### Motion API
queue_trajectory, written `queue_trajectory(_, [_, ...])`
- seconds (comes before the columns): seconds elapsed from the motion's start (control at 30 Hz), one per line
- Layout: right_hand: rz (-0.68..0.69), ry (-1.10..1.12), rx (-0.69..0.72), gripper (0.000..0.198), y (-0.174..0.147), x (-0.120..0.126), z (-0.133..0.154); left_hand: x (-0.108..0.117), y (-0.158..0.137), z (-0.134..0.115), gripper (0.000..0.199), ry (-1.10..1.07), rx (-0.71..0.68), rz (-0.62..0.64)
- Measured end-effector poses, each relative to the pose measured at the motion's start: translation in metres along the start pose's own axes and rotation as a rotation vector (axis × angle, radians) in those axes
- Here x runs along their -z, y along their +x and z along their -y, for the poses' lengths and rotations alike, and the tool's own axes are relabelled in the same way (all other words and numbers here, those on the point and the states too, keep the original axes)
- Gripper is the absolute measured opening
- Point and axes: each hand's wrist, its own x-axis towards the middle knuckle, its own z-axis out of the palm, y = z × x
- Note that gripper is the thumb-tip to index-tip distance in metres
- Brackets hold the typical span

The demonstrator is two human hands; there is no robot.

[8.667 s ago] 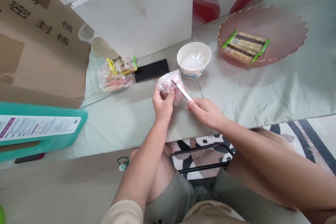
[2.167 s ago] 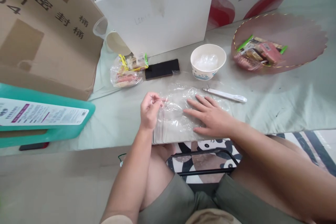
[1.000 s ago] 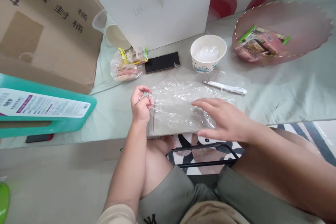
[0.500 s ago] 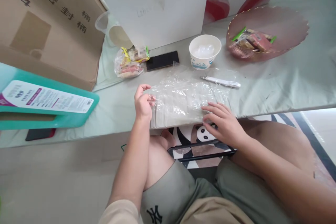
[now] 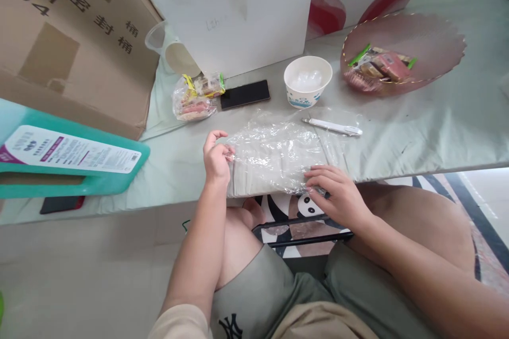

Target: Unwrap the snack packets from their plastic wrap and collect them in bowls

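Observation:
A crumpled sheet of thin clear plastic film (image 5: pixel 274 148) is spread over the cloth near the table's front edge; whether it is a bag or a single sheet I cannot tell. At its left edge, my left hand (image 5: pixel 217 159) pinches the film between thumb and fingers. My right hand (image 5: pixel 336 190) lies at the lower right corner, fingers stretched and slightly apart, touching the film there. Just beyond the film rests a slim white pen-like tool (image 5: pixel 334 127), its narrow tip pointing left. Behind that stands a white paper bowl (image 5: pixel 305 98) with something clear or whitish inside.
A black phone (image 5: pixel 245 94) and wrapped snacks (image 5: pixel 198 98) lie behind the film. At the right is a pink scalloped bowl (image 5: pixel 433 58) with packaged snacks. A teal jug (image 5: pixel 119 180), a cardboard box (image 5: pixel 91 85) and a white box (image 5: pixel 246 21) stand around the left and back.
The film has crumpled and shifted a little, its lower edge drawn toward my right hand. Both hands stay almost in place; the view has moved slightly.

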Motion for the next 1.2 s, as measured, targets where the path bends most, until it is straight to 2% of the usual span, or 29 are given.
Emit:
queue_trajectory(0.2, [-0.150, 0.319, -0.017, 0.008, 0.000, 0.019, 0.000, 0.002, -0.002, -0.008, 0.022, -0.049, 0.004, 0.050])
queue_trajectory(0.3, [-0.170, 0.433, -0.111, 0.017, -0.004, 0.030, -0.009, 0.005, -0.002, -0.014, 0.023, -0.143, -0.031, 0.057])
queue_trajectory(0.37, [-0.172, 0.506, -0.173, 0.024, -0.006, 0.035, -0.015, 0.008, -0.002, -0.017, 0.028, -0.180, -0.026, 0.122])
queue_trajectory(0.47, [-0.142, 0.640, -0.202, 0.027, -0.003, 0.041, -0.020, 0.014, -0.005, -0.017, 0.042, -0.145, -0.034, 0.344])
queue_trajectory(0.57, [-0.116, 0.734, -0.210, 0.026, 0.001, 0.045, -0.022, 0.021, -0.011, -0.016, 0.075, -0.035, -0.117, 0.649])
queue_trajectory(0.63, [-0.120, 0.737, -0.219, 0.024, 0.003, 0.046, -0.024, 0.027, -0.015, -0.016, 0.091, 0.043, -0.167, 0.885])
queue_trajectory(0.7, [-0.148, 0.691, -0.256, 0.023, 0.004, 0.045, -0.027, 0.033, -0.017, -0.018, 0.099, 0.100, -0.219, 1.075])
queue_trajectory(0.83, [-0.214, 0.582, -0.309, 0.014, 0.010, 0.043, -0.035, 0.041, -0.021, -0.031, 0.107, 0.253, -0.260, 1.221])
queue_trajectory(0.93, [-0.226, 0.489, -0.262, 0.025, 0.015, 0.042, -0.043, 0.041, -0.027, -0.036, 0.104, 0.386, -0.237, 1.310])
queue_trajectory(1.0, [-0.219, 0.454, -0.224, 0.028, 0.017, 0.040, -0.047, 0.039, -0.031, -0.033, 0.103, 0.387, -0.199, 1.303])
queue_trajectory(1.13, [-0.187, 0.500, -0.187, 0.025, 0.016, 0.037, -0.047, 0.031, -0.029, -0.015, 0.105, 0.205, -0.116, 1.007])
queue_trajectory(1.2, [-0.180, 0.504, -0.196, 0.023, 0.016, 0.036, -0.044, 0.024, -0.023, -0.008, 0.093, 0.211, -0.122, 0.905])
